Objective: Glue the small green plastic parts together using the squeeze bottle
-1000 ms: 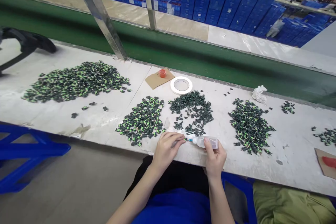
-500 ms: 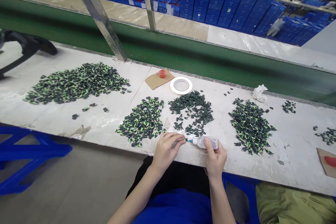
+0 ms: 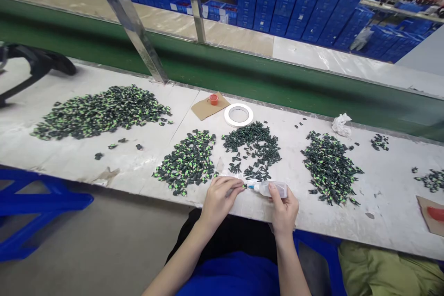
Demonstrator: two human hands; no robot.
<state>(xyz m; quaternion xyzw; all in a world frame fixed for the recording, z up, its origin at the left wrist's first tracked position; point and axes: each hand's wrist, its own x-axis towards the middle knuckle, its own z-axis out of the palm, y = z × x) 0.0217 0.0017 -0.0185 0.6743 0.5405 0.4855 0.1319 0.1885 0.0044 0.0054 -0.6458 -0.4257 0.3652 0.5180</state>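
Note:
Between its fingertips my left hand (image 3: 222,196) pinches a small black-and-green part (image 3: 244,186), mostly covered by the fingers. My right hand (image 3: 285,206) is wrapped round a translucent squeeze bottle (image 3: 265,188), held on its side with the blue tip (image 3: 251,187) pointing left at that part. Tip and part are very close; I cannot tell whether they touch. Just beyond the hands is a pile of small dark parts (image 3: 255,141). To the left of it lies a pile of black-and-green parts (image 3: 187,159), and to the right another pile of black-and-green parts (image 3: 329,166).
A larger pile of parts (image 3: 104,113) spreads over the table's left. Behind the dark parts are a roll of white tape (image 3: 227,115) and a red cup (image 3: 213,99) on cardboard (image 3: 203,110). Crumpled tissue (image 3: 342,125) lies at the back right. A metal post (image 3: 133,32) rises from the back edge.
The view has shifted very slightly. Both hands keep nearly the same pose, with the bottle tip still at the small part.

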